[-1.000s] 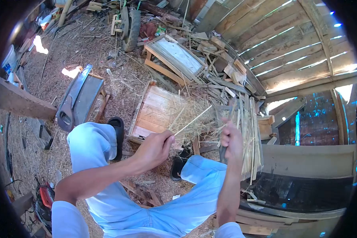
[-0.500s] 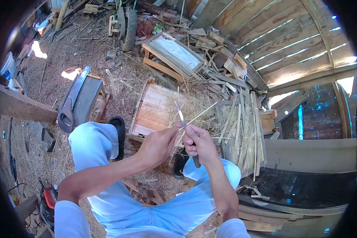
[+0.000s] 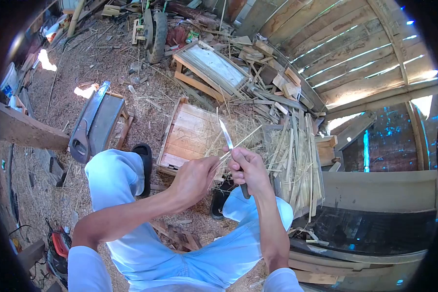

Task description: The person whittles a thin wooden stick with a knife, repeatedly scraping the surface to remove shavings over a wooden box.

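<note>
My right hand [image 3: 250, 171] is closed around the dark handle of a knife [image 3: 225, 134], its blade pointing up and away from me. A thin pale strip, looking like bamboo [image 3: 248, 138], crosses the blade near my right thumb. My left hand [image 3: 195, 181] pinches the lower end of this strip, its fingertips close to the blade; they partly hide the strip. Beneath both hands lie fine shavings [image 3: 238, 129] and a shallow wooden tray or box [image 3: 185, 129].
Long split strips [image 3: 301, 165] are piled at my right. A handsaw [image 3: 85, 129] rests on a small bench [image 3: 109, 121] at my left. Scrap wood [image 3: 277, 82] and a framed panel [image 3: 211, 68] lie ahead. A red-and-black power tool [image 3: 59, 243] sits at lower left.
My right hand and the knife have shifted slightly to the right and down along the strip's far side. The left hand has barely moved and keeps its pinch.
</note>
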Demonstrator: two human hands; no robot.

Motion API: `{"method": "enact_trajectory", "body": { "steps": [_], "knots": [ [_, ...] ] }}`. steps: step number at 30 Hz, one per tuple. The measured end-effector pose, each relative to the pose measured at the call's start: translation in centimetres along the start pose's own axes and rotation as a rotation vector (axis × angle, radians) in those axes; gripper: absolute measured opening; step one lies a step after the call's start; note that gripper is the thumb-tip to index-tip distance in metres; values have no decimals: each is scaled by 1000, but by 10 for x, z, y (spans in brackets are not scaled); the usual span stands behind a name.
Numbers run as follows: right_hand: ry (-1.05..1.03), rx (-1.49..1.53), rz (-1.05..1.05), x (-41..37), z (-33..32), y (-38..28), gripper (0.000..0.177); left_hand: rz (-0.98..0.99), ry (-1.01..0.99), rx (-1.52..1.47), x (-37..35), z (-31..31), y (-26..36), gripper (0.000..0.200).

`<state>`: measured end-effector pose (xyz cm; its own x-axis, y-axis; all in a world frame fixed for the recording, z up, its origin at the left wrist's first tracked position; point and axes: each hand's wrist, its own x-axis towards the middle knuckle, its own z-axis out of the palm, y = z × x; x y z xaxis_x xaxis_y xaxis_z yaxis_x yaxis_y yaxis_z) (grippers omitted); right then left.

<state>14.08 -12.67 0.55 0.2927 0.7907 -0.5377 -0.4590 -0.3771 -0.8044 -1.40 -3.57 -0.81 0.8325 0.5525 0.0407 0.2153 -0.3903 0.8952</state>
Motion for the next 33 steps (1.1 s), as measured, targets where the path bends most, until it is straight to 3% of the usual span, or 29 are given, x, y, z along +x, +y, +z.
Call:
{"method": "enact_trajectory", "body": {
  "steps": [4, 6, 8, 10, 14, 18, 20, 25, 33],
  "knots": [
    [34, -11, 2, 4, 0, -2, 28, 8, 34, 10, 2, 2, -4, 12],
    [180, -61, -152, 12, -20, 0, 23, -12, -10, 6, -8, -1, -3, 13],
    [436, 73, -229, 22, -72, -18, 21, -25, -72, -1, -17, -3, -7, 13],
    [480, 288, -348, 17, -108, -31, 26, -38, -56, -38, -22, -7, -13, 13],
    [470, 292, -314, -7, -95, -28, 27, -65, 13, -31, -13, -9, -20, 16],
    [57, 109, -20, -18, -31, -7, 35, -54, 16, -4, -8, -5, -18, 14],
    [-40, 11, 36, -11, -3, 7, 33, -80, -7, -9, -6, -3, -13, 14],
    [-55, 63, -7, 1, 1, 13, 35, 14, 46, -15, -6, 4, -14, 12],
    [44, 201, -48, 6, -25, 2, 32, -47, -20, -42, -6, 7, -3, 12]
  ]
}}
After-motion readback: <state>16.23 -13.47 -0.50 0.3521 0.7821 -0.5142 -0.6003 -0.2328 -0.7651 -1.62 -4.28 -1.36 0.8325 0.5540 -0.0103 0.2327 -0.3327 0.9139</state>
